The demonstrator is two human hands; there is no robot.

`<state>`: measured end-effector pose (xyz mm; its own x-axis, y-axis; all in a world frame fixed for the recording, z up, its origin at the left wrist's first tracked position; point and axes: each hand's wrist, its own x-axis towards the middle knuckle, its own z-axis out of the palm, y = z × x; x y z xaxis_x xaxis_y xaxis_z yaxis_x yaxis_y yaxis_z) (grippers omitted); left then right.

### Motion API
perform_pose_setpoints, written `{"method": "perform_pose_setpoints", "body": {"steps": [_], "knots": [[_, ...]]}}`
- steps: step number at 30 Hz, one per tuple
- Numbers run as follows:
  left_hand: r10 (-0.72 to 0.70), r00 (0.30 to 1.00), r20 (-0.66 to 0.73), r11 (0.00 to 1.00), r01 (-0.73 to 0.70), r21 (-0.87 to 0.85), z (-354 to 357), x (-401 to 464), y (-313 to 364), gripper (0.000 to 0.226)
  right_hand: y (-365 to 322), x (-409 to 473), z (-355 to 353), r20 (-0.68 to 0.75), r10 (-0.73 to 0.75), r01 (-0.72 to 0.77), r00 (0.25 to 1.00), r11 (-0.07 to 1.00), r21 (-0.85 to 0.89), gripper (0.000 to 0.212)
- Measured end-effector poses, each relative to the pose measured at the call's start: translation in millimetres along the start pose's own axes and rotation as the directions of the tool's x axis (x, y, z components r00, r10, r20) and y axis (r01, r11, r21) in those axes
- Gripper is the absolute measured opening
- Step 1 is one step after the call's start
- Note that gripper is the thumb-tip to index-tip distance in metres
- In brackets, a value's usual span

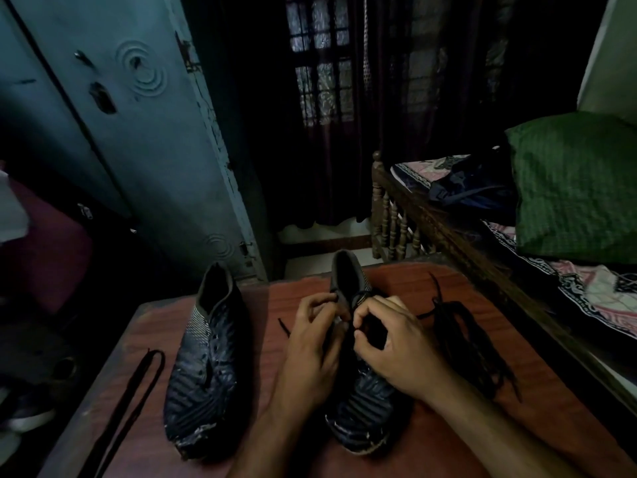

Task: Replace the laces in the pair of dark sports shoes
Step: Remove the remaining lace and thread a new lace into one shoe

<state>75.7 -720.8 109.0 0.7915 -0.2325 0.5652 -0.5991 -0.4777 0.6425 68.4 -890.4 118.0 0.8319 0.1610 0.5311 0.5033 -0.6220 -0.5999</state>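
Reddish-brown wooden worktop (448, 439), lower half of frame, carrying all task items.

Dark textured sports shoe without lace (210, 363), lower centre-left, toe toward the bottom edge, eyelets bare, toe scuffed pale.

Second dark sports shoe of the pair (365, 401), lower centre, toe toward the bottom edge, mid-part covered by both hands; a black lace (360, 295) crosses its upper eyelets near the collar.

Left hand (312, 346), centre of frame: grip closed, fingertips pinching the shoe's edge or lace beside the tongue; which of the two cannot be told in the dim light.

Right hand (396, 343), just right of it: fingers curled, thumb and forefinger pinching the black lace over the eyelets.

Loose black lace, flat and doubled into a long loop (138, 384), lower left, lying on the worktop well apart from the shoes.

Tangled bundle of black laces (462, 336), right of the hands, on the worktop.

Green pillow (575, 188), upper right, on a bed with patterned sheet (599, 291).

Blue-grey metal cupboard (138, 139), upper left.
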Motion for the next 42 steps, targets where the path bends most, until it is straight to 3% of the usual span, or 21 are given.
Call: {"method": "perform_pose_setpoints", "body": {"steps": [2,7,10,14,19,22,26,29,34,38,40,42], "knots": [[0.016,1.0,0.027,1.0,-0.016,0.011,-2.1,-0.5,3.3,0.008,0.6,0.7,0.3,-0.002,0.005,-0.005,1.0,1.0,-0.014,0.015],[0.007,0.998,0.065,0.999,-0.01,0.046,-4.4,-4.3,12.4,0.014,3.1,1.5,2.9,0.021,-0.022,0.023,1.0,0.998,-0.053,0.024],[-0.011,1.0,0.004,0.996,0.011,0.09,-3.7,-8.3,16.1,0.009,3.7,1.1,2.7,0.023,-0.017,0.017,1.0,1.0,-0.022,0.025],[-0.036,0.995,-0.095,0.97,0.058,0.237,1.3,-18.3,16.0,0.019,2.5,-2.5,2.3,0.032,-0.028,0.027,0.999,0.999,0.031,0.015],[-0.29,0.928,-0.232,0.955,0.296,-0.013,3.5,-27.0,28.2,0.016,-1.2,-4.1,-1.9,0.049,-0.035,0.03,0.998,0.995,0.099,0.011],[-0.458,0.878,-0.138,0.884,0.433,-0.176,6.6,-19.9,27.5,0.033,-1.5,-3.8,-1.8,0.063,-0.028,0.02,0.998,0.993,0.12,0.012],[-0.606,0.795,-0.038,0.713,0.521,-0.468,12.5,-6.1,18.3,0.026,0.2,-4.3,-2.0,0.076,-0.011,0.001,0.997,0.992,0.123,0.014],[-0.625,0.78,-0.017,0.642,0.502,-0.579,16.9,-7.8,10.9,0.025,2.5,-4.7,-1.3,0.074,-0.007,-0.002,0.997,0.992,0.126,0.018],[-0.613,0.79,0.022,0.579,0.468,-0.667,15.2,-13.1,5.2,0.044,0.1,-4.4,0.9,0.075,-0.011,0.002,0.997,0.992,0.123,0.023],[-0.554,0.833,-0.013,0.622,0.404,-0.671,11.0,-14.2,12.1,0.025,-0.5,-3.3,0.0,0.058,0.072,-0.081,0.996,0.984,0.161,0.025],[-0.496,0.867,-0.039,0.681,0.362,-0.636,9.2,-13.9,17.6,0.011,0.2,-2.1,0.0,0.057,0.141,-0.15,0.988,0.97,0.194,0.024],[-0.412,0.91,-0.045,0.762,0.317,-0.565,9.0,-13.7,21.2,0.011,0.5,-1.1,-0.7,0.047,0.18,-0.187,0.982,0.954,0.233,0.029]]}}
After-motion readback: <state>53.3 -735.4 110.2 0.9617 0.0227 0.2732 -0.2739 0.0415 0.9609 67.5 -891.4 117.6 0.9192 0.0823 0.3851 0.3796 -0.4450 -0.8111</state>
